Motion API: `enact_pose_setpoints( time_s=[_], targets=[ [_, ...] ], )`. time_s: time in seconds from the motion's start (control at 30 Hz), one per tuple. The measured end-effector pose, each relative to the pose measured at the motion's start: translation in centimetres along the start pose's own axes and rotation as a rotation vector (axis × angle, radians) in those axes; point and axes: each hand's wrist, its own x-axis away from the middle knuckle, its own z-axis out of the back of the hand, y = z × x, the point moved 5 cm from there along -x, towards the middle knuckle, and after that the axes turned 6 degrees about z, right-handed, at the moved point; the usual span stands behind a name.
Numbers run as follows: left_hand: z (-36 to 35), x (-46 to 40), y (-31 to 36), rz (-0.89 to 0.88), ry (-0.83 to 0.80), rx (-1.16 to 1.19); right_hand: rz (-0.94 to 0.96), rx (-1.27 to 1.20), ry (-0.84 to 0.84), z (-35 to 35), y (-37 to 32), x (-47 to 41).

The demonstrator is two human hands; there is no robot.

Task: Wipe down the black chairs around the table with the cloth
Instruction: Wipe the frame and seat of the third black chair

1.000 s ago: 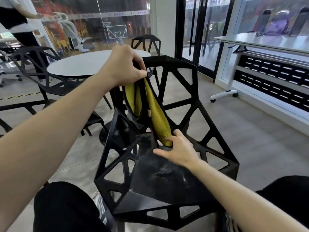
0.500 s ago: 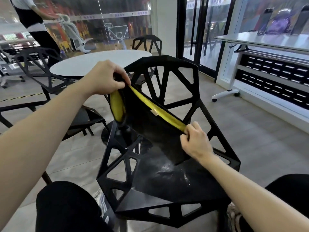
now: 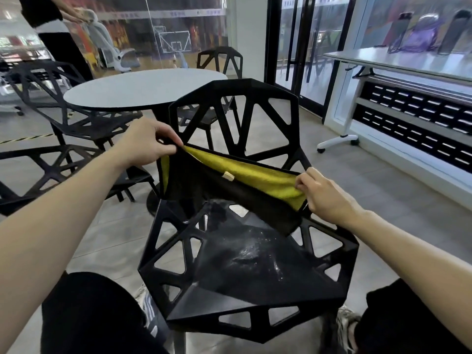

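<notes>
A black openwork chair (image 3: 255,272) stands right in front of me, its seat dusty and streaked. Above the seat hangs a cloth (image 3: 229,190), black on one side and yellow on the other, stretched out between both hands. My left hand (image 3: 145,144) pinches its upper left corner. My right hand (image 3: 324,192) pinches the right corner near the chair's right arm. A round grey table (image 3: 143,88) stands behind the chair, with more black chairs around it: two at the left (image 3: 61,103) and one at the far side (image 3: 219,60).
A long white table on castors (image 3: 398,65) with bags on it stands along the right wall. A person (image 3: 51,29) handles a white office chair at the far left behind glass. My knees frame the chair below.
The cloth went from bunched and hanging to spread wide. My left hand dropped lower and left; my right hand drew its corner out to the right.
</notes>
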Motion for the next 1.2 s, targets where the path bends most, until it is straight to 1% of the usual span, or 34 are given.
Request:
enact_pose_setpoints(
  time_s=[0.13,0.23,0.37,0.47,0.6,0.67,0.8,0.87,0.93,0.97,1.03,1.13,1.17,1.2],
  targets=[
    [0.2,-0.3,2.9,-0.037,0.062,0.022,-0.13,-0.179,-0.188,-3.8,-0.1,1.1],
    [0.9,-0.3,6.2,-0.116,0.087,0.044,-0.178,-0.27,-0.251,-6.1,-2.5,1.9],
    [2.3,-0.5,10.6,-0.192,0.173,0.083,-0.205,-0.354,-0.209,-7.6,-6.9,1.2],
    [2.8,-1.0,12.5,-0.198,0.206,0.099,-0.228,-0.422,-0.173,-8.2,-10.5,0.2],
    [2.6,-1.5,13.5,-0.181,0.234,0.116,-0.286,-0.421,-0.192,-9.1,-14.4,-0.7],
    [2.2,-1.4,13.7,-0.18,0.223,0.132,-0.338,-0.377,-0.161,-9.8,-15.1,-1.2],
    [2.1,-1.0,13.3,-0.149,0.207,0.197,-0.453,-0.225,-0.01,-10.4,-14.2,-2.2],
    [2.4,-0.8,12.9,-0.118,0.193,0.274,-0.433,-0.182,0.046,-10.6,-13.5,-2.4],
    [2.8,-0.6,12.5,-0.111,0.185,0.322,-0.354,-0.214,0.06,-10.7,-12.8,-2.5],
    [3.1,-0.5,12.2,-0.112,0.191,0.323,-0.315,-0.242,0.041,-10.9,-12.3,-2.5],
    [3.7,-0.3,11.1,-0.104,0.201,0.307,-0.268,-0.276,-0.05,-10.8,-10.9,-2.1],
    [3.9,-0.4,8.1,-0.053,0.146,0.24,-0.235,-0.262,-0.211,-9.8,-7.6,-1.2],
    [3.7,-0.4,6.9,-0.041,0.116,0.186,-0.223,-0.243,-0.22,-8.9,-6.4,-0.9],
    [3.6,-0.3,5.6,-0.025,0.084,0.139,-0.22,-0.226,-0.19,-7.8,-5.1,-0.7]
  ],
)
